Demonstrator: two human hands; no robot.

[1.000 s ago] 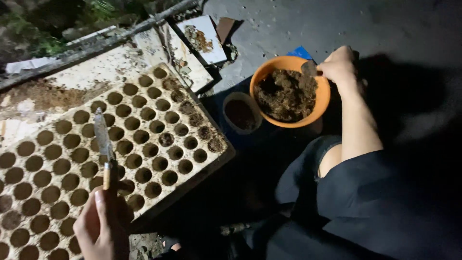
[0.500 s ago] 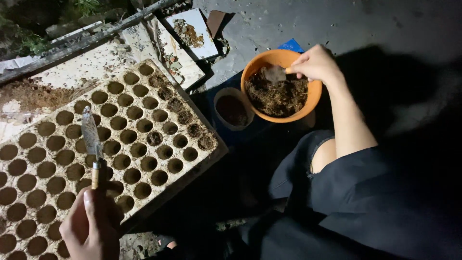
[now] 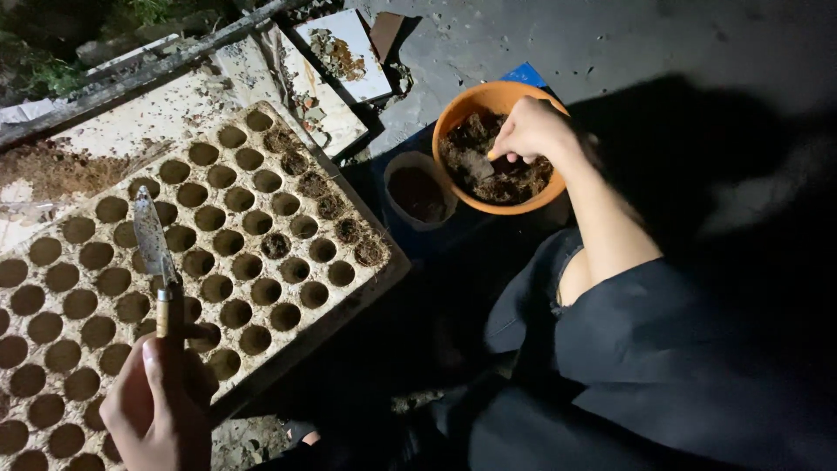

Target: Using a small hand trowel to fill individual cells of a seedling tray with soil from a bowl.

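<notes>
My left hand (image 3: 153,410) grips the wooden handle of a narrow metal trowel (image 3: 150,237), its blade pointing away over a pale seed tray (image 3: 366,277) full of round holes; a few holes at the tray's right end hold dark soil. My right hand (image 3: 532,131) reaches into an orange bowl (image 3: 453,109) of dark fibrous soil and holds a small scoop (image 3: 478,163) whose blade is dug into the soil.
A small white cup (image 3: 417,192) of dark soil stands left of the bowl. A blue object (image 3: 527,75) peeks out behind the bowl. Soiled white tiles (image 3: 349,52) and a metal rail (image 3: 157,65) lie beyond the tray. My dark-clothed leg (image 3: 663,366) fills the lower right.
My right hand moved from the bowl's far rim down and left into the soil, sinking the scoop. The left hand with the trowel has drifted slightly left and down.
</notes>
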